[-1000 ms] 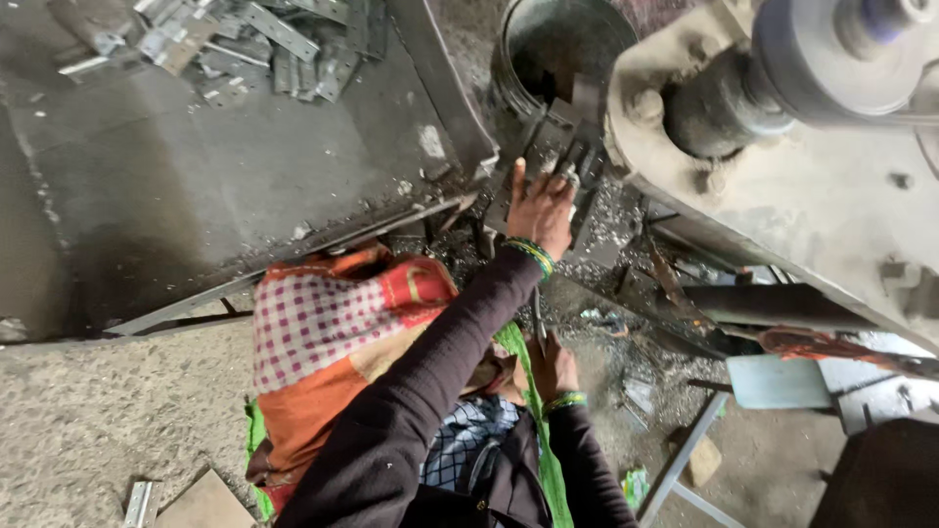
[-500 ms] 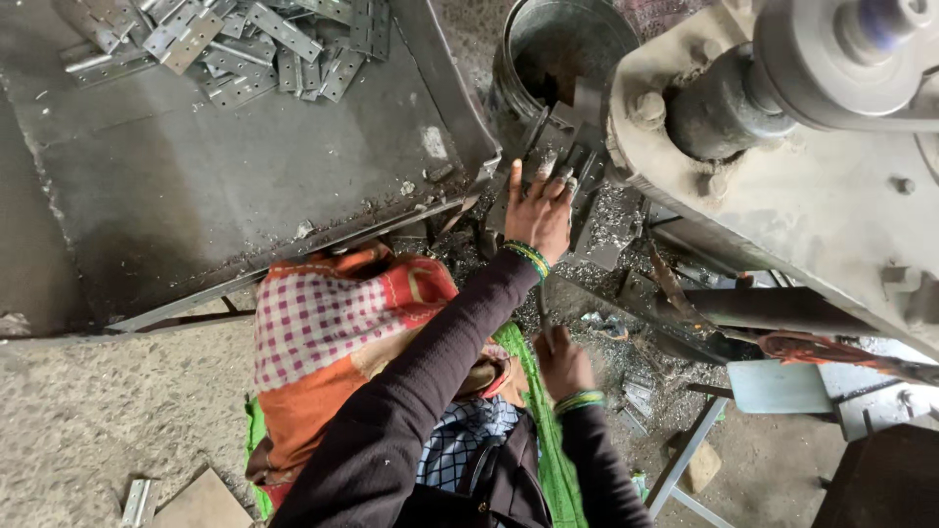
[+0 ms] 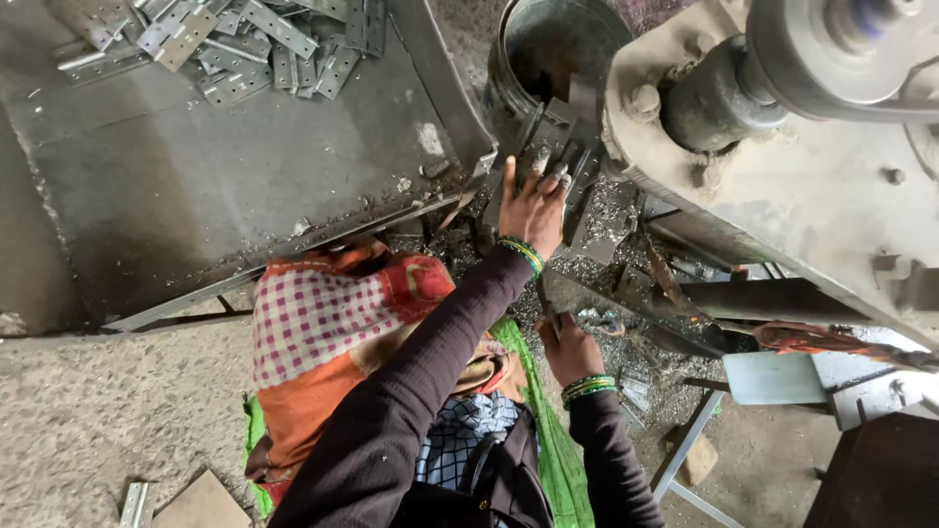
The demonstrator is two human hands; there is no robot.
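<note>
- Hands at a grimy metal press: the left hand (image 3: pixel 533 205) reaches forward with fingers spread and lying flat on dark metal pieces (image 3: pixel 567 161) at the foot of the machine (image 3: pixel 782 196), apparently steadying or gathering them where they drop beside the metal bucket (image 3: pixel 553 44).
- Right hand (image 3: pixel 567 347) sits lower and nearer the body, fingers curled around a thin dark rod or tool (image 3: pixel 544 298) that rises between the two hands; the closed grip suggests it is held ready, though what the item is cannot be made out.
- Green bangles ring both wrists; dark sleeves cover the arms.
- Flat perforated metal strips (image 3: pixel 245 44) lie heaped at the far end of a sloped steel tray (image 3: pixel 196 186), well apart from either hand, likely stock kept within reach of the person seated below.
- Checked red-and-white cloth (image 3: pixel 313 313) and an orange wrap cover the lap, with a green cloth (image 3: pixel 548 440) under the arms.
- Metal shavings and scrap (image 3: pixel 626 323) litter the floor beneath the machine.
- Press's upper body and its wheel are cut off by the frame's right edge; the space under the left palm is hidden, so whether a piece is pinched there cannot be told.
</note>
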